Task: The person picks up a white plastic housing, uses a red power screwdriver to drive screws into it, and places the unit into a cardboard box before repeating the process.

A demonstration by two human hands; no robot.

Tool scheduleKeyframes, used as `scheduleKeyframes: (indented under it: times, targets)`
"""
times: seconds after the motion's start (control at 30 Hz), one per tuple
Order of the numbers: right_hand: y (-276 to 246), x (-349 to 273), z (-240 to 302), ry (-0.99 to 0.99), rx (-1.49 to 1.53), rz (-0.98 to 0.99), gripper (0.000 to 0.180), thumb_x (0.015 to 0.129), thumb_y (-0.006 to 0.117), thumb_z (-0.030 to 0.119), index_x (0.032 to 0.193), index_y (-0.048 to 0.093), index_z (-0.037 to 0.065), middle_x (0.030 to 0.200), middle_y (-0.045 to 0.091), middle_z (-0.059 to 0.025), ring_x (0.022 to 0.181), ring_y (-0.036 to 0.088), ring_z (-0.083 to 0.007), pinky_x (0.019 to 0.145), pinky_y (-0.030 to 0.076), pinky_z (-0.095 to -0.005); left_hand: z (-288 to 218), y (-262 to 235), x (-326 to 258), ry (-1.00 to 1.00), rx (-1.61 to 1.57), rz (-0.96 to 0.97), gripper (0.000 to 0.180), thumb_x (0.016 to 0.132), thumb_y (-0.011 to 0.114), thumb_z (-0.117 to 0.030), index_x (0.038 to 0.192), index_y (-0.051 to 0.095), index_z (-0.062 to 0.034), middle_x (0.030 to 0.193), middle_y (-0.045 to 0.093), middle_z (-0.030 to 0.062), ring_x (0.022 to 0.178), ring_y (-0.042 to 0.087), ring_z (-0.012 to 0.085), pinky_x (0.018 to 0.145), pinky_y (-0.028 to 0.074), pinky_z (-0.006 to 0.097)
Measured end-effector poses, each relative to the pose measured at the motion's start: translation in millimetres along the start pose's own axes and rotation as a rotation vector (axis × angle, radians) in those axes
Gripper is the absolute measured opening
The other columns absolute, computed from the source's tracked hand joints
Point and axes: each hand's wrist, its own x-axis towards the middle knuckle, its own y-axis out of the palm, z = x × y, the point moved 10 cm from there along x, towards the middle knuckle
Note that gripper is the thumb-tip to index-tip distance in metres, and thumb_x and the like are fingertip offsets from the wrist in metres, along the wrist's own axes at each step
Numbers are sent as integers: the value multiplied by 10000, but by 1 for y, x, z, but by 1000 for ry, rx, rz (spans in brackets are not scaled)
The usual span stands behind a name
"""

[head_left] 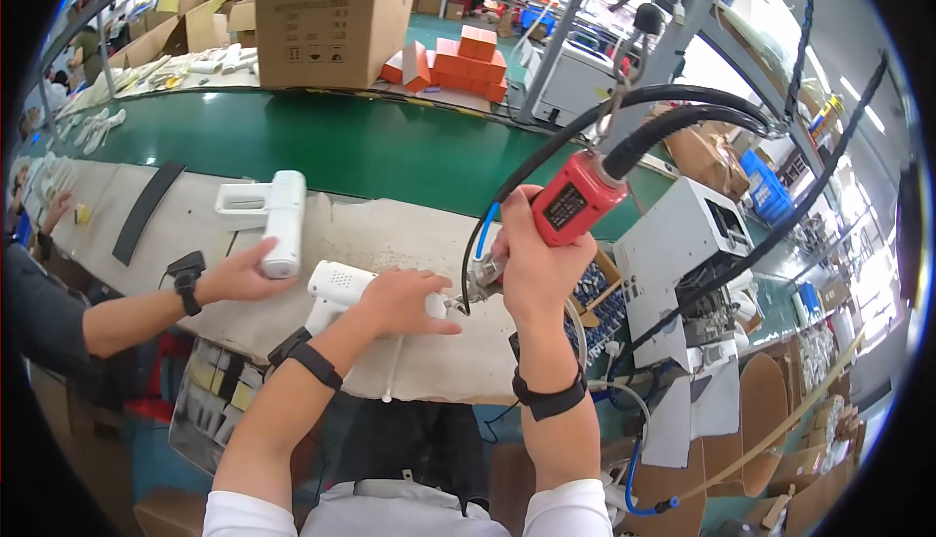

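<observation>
White sleeves (249, 516) sit nearest. The left hand (398, 301), half curled, thumb and fingertips apart, grips a gun-shaped white plastic housing (333, 284), its left end dotted with holes, on a beige-covered bench (361, 230). The right hand (538, 269) wraps firmly around a boxy red hanging tool (577, 201), metal end near the housing. Beyond, left to right: a co-worker's hand (244, 272) on another white housing (286, 220), smooth green surface (380, 142), brown cardboard carton (331, 20), orange boxes (458, 64), pale grey machine (663, 235).

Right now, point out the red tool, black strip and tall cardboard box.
Red tool (579, 200), head view: middle of its body.
Black strip (145, 213), head view: middle of its length.
Tall cardboard box (320, 20), head view: printed front face.
</observation>
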Motion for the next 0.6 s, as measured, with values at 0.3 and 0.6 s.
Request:
scheduleKeyframes:
  times: [0.3,0.6]
  targets:
    - [14,-8,18,-107,17,22,94,872,647,64,872,598,-17,547,556,-33,408,500,-89,382,346,-212,10,0,5,70,-349,-151,289,715,716,-208,959,697,-54,959,689,108,907,635,304,843,466,418]
    - [12,-19,45,-17,188,4,94,898,601,73,887,565,-14,527,506,-30,395,442,-87,367,308,-226,-7,-15,-13,220,-235,-377,309,722,738,-265,964,703,-76,958,693,59,896,636,236,881,431,376]
